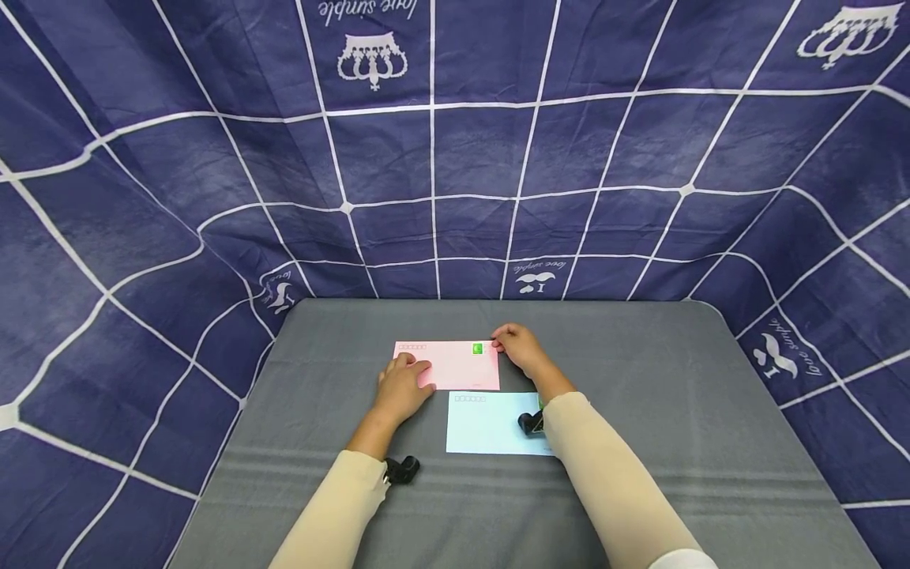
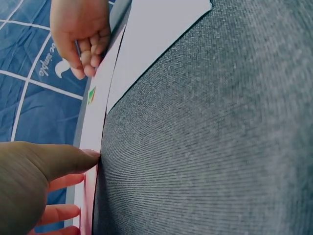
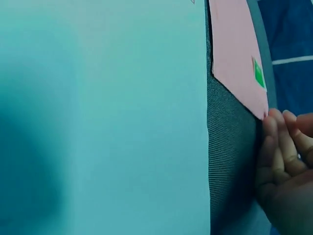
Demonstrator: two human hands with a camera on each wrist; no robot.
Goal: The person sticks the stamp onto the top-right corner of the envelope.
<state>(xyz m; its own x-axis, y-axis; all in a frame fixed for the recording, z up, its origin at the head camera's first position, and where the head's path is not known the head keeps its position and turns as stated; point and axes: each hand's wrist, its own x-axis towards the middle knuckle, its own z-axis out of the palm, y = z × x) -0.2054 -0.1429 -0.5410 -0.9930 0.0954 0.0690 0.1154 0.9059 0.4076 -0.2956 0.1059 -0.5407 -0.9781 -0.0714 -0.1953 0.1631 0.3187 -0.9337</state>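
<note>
A pink envelope (image 1: 455, 371) with a green stamp (image 1: 477, 348) at its upper right lies flat on the grey table. My left hand (image 1: 404, 387) rests on its left part, fingers and thumb spread; the left wrist view shows the thumb (image 2: 73, 159) along the near edge. At the upper right corner of the pink envelope, fingertips of my right hand (image 1: 520, 350) touch the paper. The right wrist view shows that hand's fingers (image 3: 276, 142) bent a little, thumb apart. Nearer me lies a light blue envelope (image 1: 486, 427), its right end partly hidden under my right forearm.
The grey cloth-covered table (image 1: 313, 356) extends around the envelopes. Behind and beside it hangs a dark blue curtain (image 1: 469, 229) with white lines. A small black wrist camera (image 1: 404, 470) sits at the left cuff, another (image 1: 529, 423) at the right, above the light blue envelope.
</note>
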